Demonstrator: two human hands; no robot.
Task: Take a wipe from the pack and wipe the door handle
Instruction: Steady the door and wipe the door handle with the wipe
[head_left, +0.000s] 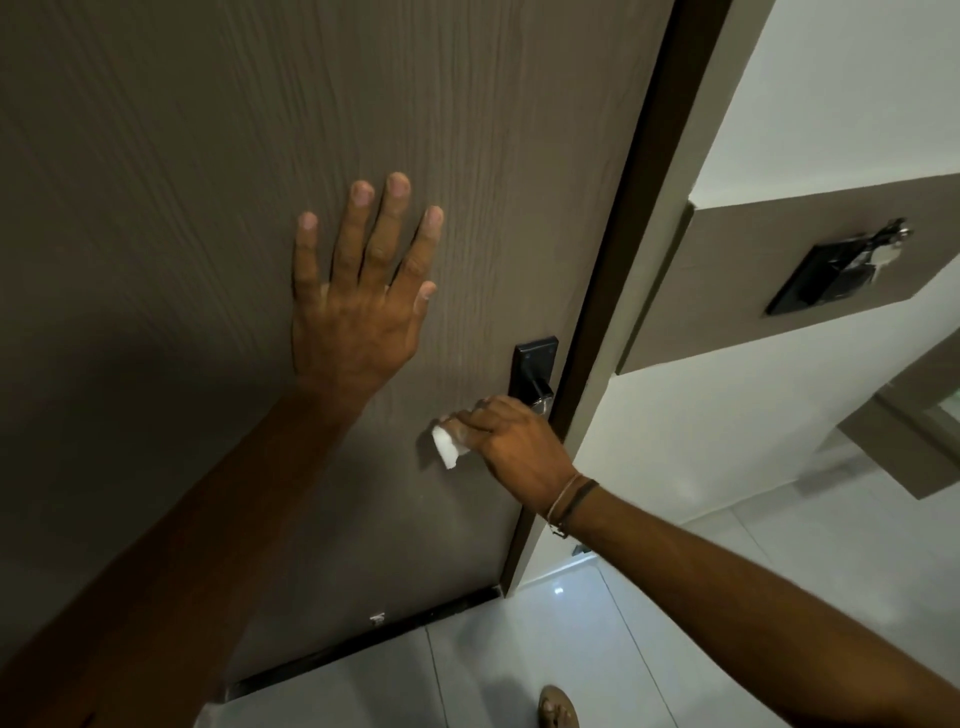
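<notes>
A brown wood-grain door (208, 156) fills the left of the head view. Its black lock plate (534, 364) sits near the door's right edge, and the handle lever below it is mostly hidden. My right hand (511, 441) is closed over the handle with a folded white wipe (445, 448) sticking out on the left side of my fingers. My left hand (358, 291) lies flat on the door above and to the left, fingers spread, holding nothing. The wipe pack is not in view.
The dark door frame (613, 291) runs diagonally right of the handle. On the white wall, a brown panel holds a black card slot (826, 280) with keys. White floor tiles (571, 649) lie below, with my foot (558, 706) at the bottom edge.
</notes>
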